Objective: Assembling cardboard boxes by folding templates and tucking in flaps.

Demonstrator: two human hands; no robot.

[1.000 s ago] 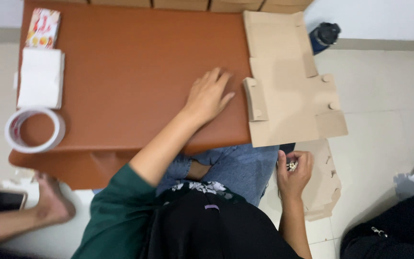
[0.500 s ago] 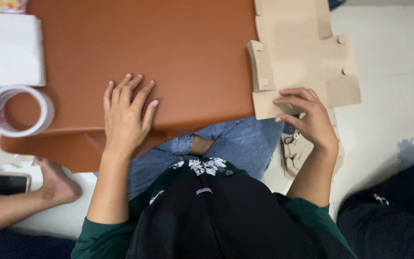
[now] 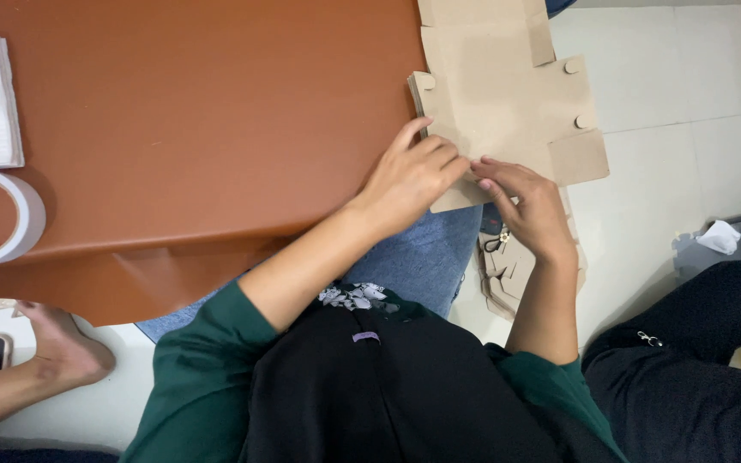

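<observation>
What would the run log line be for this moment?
left hand: on flat cardboard blank | right hand: at its near edge | blank overhangs brown table
</observation>
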